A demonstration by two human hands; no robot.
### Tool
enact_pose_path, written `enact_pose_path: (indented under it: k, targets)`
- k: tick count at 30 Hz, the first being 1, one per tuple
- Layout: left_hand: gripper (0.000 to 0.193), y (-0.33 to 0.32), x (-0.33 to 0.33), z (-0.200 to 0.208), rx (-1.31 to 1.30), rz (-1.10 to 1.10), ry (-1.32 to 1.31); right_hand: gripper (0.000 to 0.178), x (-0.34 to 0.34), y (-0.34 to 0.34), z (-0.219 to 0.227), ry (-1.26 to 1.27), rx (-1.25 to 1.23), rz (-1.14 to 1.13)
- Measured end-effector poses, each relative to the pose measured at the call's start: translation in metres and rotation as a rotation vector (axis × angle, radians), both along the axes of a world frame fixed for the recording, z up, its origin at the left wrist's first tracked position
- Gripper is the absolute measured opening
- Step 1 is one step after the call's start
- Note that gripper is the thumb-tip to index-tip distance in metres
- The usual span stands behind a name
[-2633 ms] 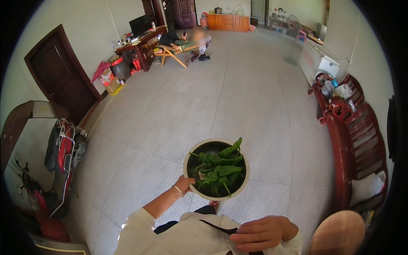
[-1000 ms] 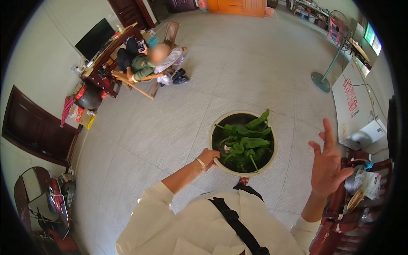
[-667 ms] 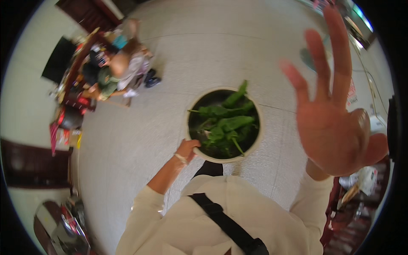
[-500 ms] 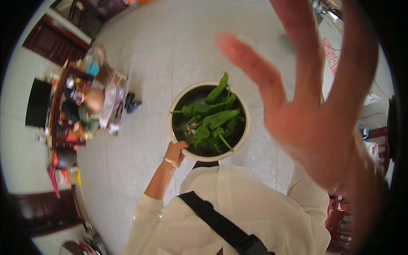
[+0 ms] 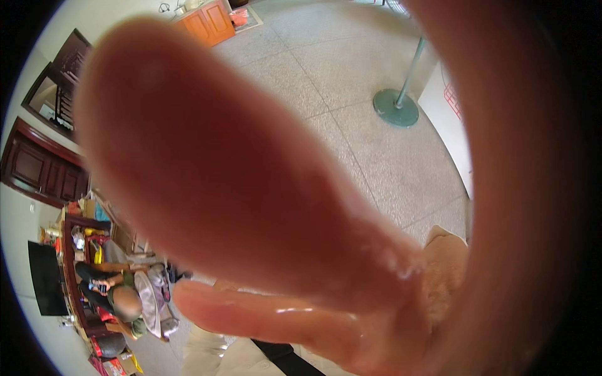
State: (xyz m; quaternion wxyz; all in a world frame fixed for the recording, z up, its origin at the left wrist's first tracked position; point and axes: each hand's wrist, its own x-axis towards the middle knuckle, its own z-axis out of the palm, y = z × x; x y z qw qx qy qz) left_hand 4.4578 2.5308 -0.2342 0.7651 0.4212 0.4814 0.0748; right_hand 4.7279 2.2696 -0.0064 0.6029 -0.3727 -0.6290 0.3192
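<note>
My right hand (image 5: 295, 219) is raised very close to the camera and fills much of the head view, blurred. Its fingers are stretched and apart, with nothing visible between them. One finger reaches toward the upper left, another lies below it, and a dark blurred part of the hand or arm covers the right side. Below it, a strip of my pale top and a black strap (image 5: 285, 360) show. Neither my left hand nor the bowl of green peppers can be seen now.
To the left, a person in lavender and green (image 5: 152, 294) sits by a cluttered dark wooden cabinet. A black flat screen (image 5: 47, 279) and a dark red door (image 5: 44, 166) line that wall. Ahead are an orange cabinet (image 5: 210, 24) and a green stand's round base (image 5: 395, 108).
My right hand has come closer to the camera and now blocks the middle. The view has swung upward and shifted. The pepper bowl and my left hand have dropped from sight.
</note>
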Motion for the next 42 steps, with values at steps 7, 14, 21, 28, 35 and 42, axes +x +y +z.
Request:
enact_pose_path:
  k: [7, 14, 21, 28, 35, 42]
  targets:
    - [0.012, 0.097, 0.104, 0.021, -0.004, 0.090, 0.092, 0.041, 0.141, 0.127, 0.026, 0.033, -0.099, 0.155]
    - [0.016, 0.209, 0.250, 0.008, 0.026, 0.057, 0.114, 0.038, 0.266, 0.243, 0.019, 0.082, -0.197, 0.172]
    - [0.005, 0.307, 0.377, -0.037, 0.054, -0.092, -0.044, 0.036, 0.331, 0.323, 0.011, 0.204, -0.345, 0.160]
    - [0.006, 0.410, 0.509, -0.011, -0.078, -0.044, 0.066, 0.035, 0.438, 0.418, -0.016, 0.288, -0.292, 0.064]
    - [0.007, 0.576, 0.620, 0.061, -0.106, -0.047, 0.019, 0.033, 0.491, 0.546, 0.052, 0.240, -0.240, -0.006]
    - [0.012, 0.679, 0.637, 0.041, -0.123, -0.004, -0.025, 0.032, 0.562, 0.655, 0.060, 0.161, -0.197, 0.036]
